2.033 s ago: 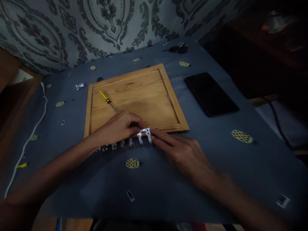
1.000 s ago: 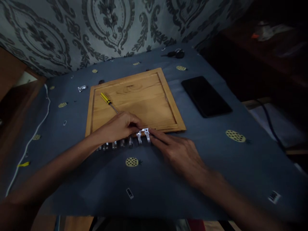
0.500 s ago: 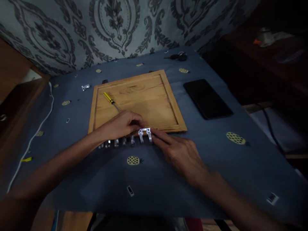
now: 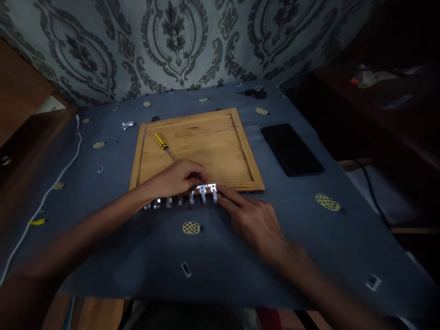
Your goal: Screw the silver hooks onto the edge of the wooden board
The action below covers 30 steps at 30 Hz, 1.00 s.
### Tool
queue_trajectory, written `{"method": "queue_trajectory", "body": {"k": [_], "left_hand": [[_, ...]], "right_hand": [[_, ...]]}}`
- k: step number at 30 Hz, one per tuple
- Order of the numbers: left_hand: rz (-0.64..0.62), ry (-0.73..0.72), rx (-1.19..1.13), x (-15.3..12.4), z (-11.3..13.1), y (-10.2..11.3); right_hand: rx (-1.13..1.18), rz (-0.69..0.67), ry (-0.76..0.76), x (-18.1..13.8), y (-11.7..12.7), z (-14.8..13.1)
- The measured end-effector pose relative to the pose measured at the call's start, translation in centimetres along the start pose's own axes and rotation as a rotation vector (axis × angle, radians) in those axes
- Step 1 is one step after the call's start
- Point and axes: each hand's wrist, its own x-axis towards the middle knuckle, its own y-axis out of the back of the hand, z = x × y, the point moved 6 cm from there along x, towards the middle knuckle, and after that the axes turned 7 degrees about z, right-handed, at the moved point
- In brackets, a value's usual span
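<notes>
A shiny metal hook rail (image 4: 208,187) with several downward hooks runs along the front edge of a framed wooden board (image 4: 206,151). My left hand (image 4: 180,178) reaches over the near edge, thumb and forefinger closed in a pinch at the rail; its fingertips are partly hidden. Against the rail's right end press the fingers of my right hand (image 4: 252,217), thumb and forefinger close together there. Beyond my left hand a yellow-and-black screwdriver (image 4: 161,142) rests on the board, its tip hidden by the hand. The rail's left part is covered by my left wrist.
On the blue cloth (image 4: 233,270), a black phone (image 4: 292,149) lies right of the board. A small metal piece (image 4: 128,125) sits at the back left, and a dark object (image 4: 255,92) at the back. A white cable (image 4: 62,176) trails down the left side. Patterned fabric (image 4: 175,41) hangs behind.
The view has tilted slightly, shifting the board lower in the picture. The exposed right part of the rail looks a little flatter against the board edge. Both hands stay at the rail.
</notes>
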Motion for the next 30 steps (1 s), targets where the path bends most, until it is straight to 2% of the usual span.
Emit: {"method": "queue_trajectory", "body": {"k": [7, 30], "left_hand": [[-0.006, -0.039, -0.027, -0.1, 0.2, -0.2], [0.019, -0.15, 0.167, 0.0, 1.2, -0.3]], "right_hand": [[0.018, -0.023, -0.018, 0.0, 0.0, 0.3], [0.044, -0.01, -0.016, 0.1, 0.4, 0.8]]}}
